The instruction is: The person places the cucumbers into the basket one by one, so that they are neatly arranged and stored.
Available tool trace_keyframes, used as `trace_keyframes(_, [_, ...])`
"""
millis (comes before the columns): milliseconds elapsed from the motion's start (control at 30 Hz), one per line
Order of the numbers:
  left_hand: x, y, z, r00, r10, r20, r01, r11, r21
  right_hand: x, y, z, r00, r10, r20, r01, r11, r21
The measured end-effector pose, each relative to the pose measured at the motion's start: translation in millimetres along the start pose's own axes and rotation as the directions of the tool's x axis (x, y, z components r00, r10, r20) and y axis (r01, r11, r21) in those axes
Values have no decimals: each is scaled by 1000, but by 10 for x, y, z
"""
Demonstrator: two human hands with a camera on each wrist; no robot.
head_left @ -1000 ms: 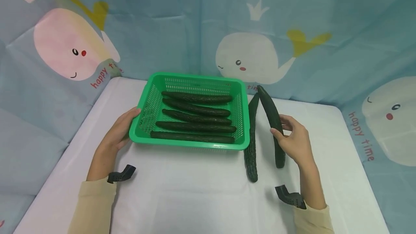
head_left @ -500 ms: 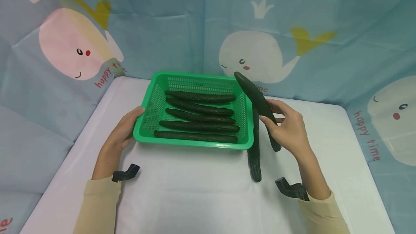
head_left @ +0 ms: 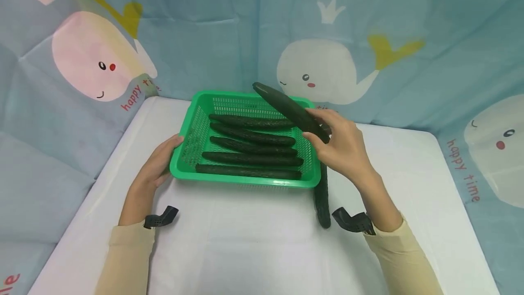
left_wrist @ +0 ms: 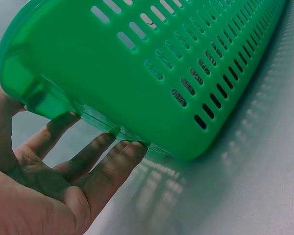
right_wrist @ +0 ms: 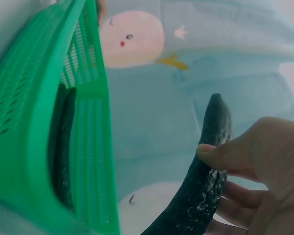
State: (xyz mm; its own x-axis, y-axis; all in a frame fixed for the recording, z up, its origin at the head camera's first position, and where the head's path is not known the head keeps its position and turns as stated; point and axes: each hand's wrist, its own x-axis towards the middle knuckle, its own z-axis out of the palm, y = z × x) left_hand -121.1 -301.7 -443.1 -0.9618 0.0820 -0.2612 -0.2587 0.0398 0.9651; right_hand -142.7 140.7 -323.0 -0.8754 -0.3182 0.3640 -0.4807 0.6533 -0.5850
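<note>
A green plastic basket (head_left: pixel 245 183) holds several dark green cucumbers (head_left: pixel 251 158) lying side by side. My left hand (head_left: pixel 159 160) grips its left end, thumb over the rim and fingertips against the outer wall, as the left wrist view shows. Over the basket's right part, a cucumber (head_left: pixel 286 106) is held tilted in the air by my right hand (head_left: pixel 341 144), pinched between thumb and fingers. The right wrist view shows this raised cucumber (right_wrist: pixel 198 191) apart from the basket wall. Another cucumber (head_left: pixel 322 199) lies on the table along the basket's right side, its upper part hidden.
A white cloth covers the table (head_left: pixel 254 249). Behind it and at both sides hangs a blue curtain (head_left: pixel 213 49) printed with whales. Each wrist carries a small black camera mount (head_left: pixel 354 221).
My right hand has lifted the cucumber and carried it leftward, from right of the basket to over its right part. The left hand stays on the basket's left end.
</note>
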Motion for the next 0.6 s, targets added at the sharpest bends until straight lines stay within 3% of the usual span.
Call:
trace_keyframes(267, [12, 31, -9, 1000, 4, -3, -4, 1000, 18, 187, -288, 102, 994, -77, 75, 82, 994, -66])
trace_keyframes(600, [9, 1, 11, 1000, -24, -17, 24, 998, 50, 291, -462, 443, 975, -105, 195, 124, 988, -89])
